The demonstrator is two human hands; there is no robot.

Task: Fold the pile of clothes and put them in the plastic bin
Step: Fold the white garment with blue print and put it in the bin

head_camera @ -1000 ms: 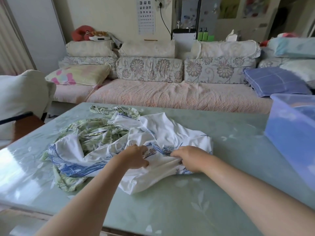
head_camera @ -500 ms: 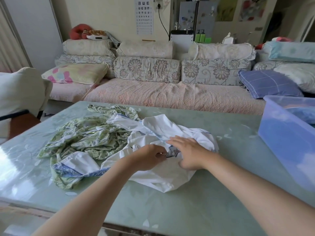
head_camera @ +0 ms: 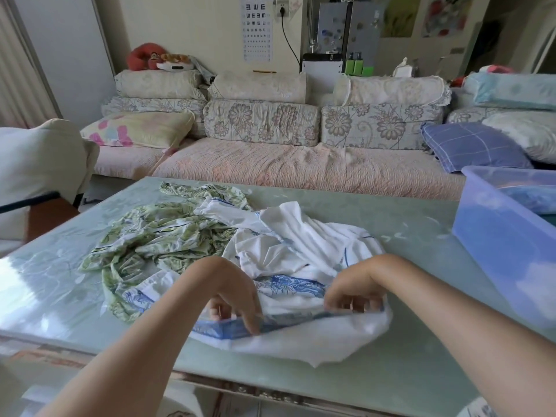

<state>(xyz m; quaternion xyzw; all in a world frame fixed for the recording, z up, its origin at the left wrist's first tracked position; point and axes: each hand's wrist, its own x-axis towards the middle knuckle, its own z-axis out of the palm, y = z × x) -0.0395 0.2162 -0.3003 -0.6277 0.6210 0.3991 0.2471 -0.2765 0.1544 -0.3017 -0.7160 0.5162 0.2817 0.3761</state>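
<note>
Head view: both hands are low in the centre of the frame, on the white garment w/ blue print [head_camera: 301,251], which lies crumpled on the glossy green tabletop [head_camera: 406,356]. The left hand [head_camera: 231,296] has its fingers [head_camera: 250,322] curled down and pinches the blue hem at the near edge. The right hand [head_camera: 355,293] is curled too, its fingers closed on the same hem, further right. A green leaf-print garment [head_camera: 156,236] touches the white one on the left side. The blue plastic bin [head_camera: 496,236] stands at the right edge of the frame, well apart from the clothes; sth blue lies inside. A floral sofa [head_camera: 301,167] is behind.
</note>
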